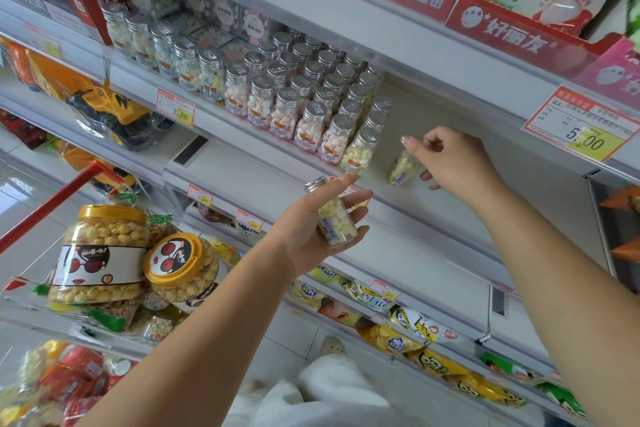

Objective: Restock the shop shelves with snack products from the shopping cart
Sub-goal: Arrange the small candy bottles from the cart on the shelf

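Under the right hand (453, 159), the shelf (450, 121) lies bare, with the rows of silver-capped bottles (308, 104) just left of it; that hand pinches the cap of a tilted yellow candy bottle (401, 166) whose base seems down at the shelf. Lower, the left hand (308, 232) curls round a second yellow bottle (336, 218). Placing is under way, I judge: next, stand the pinched bottle upright beside the end row, then release.

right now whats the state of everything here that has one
left bottle, capped, held in left hand
right bottle, tilted, pinched at top by right hand
shelf bottles, capped, upright in rows
popcorn jars, lids on, tipped over in cart
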{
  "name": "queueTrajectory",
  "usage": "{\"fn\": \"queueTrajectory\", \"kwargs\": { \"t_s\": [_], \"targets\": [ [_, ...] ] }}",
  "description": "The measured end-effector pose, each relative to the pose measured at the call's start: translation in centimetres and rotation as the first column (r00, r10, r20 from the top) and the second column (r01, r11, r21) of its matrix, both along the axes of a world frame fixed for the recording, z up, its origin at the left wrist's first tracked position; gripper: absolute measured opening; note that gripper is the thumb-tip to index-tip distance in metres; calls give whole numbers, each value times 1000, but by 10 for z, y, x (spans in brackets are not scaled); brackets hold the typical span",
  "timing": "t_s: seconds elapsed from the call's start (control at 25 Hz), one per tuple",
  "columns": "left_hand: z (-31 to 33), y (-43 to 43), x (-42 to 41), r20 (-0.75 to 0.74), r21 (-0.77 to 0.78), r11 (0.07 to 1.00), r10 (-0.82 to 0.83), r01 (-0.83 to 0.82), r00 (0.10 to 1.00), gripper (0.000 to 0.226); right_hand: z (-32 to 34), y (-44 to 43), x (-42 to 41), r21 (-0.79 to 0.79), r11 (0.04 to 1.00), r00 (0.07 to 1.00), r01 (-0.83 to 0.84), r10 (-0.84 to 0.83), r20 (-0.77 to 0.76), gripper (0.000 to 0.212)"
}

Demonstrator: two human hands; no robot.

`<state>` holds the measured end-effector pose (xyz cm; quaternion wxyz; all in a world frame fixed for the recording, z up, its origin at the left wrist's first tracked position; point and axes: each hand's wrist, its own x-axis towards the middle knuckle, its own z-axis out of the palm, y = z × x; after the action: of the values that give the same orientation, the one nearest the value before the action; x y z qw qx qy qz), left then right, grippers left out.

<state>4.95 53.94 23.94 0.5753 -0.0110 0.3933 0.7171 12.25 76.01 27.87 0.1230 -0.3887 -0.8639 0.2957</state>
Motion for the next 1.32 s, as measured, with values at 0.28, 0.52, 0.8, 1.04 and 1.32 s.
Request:
{"fn": "queueTrajectory", "kwargs": {
  "t_s": [0.28, 0.52, 0.8, 1.04, 1.32],
  "targets": [
    [-4, -6, -2, 7, -17, 1000, 13, -13, 1000, 66, 4, 6, -1, -328, 943, 995, -53, 20, -103, 18],
    [-7, -10, -8, 5, 17, 999, 30, -30, 1000, 68, -6, 9, -16, -510, 858, 957, 65, -198, -212, 19],
    [-13, -13, -15, 4, 69, 997, 22, -23, 1000, 57, 6, 29, -71, -497, 866, 957, 53, -187, -223, 21],
    [-20, -16, -20, 18, 71, 997, 29, -30, 999, 47, 14, 16, -100, -494, 869, 979, -6, -96, -182, 26],
    [-16, -13, -24, 101, 153, 987, -69, 53, 992, 59, 7, 21, -84, -206, 965, 965, 160, -197, -173, 27]
  ]
}}
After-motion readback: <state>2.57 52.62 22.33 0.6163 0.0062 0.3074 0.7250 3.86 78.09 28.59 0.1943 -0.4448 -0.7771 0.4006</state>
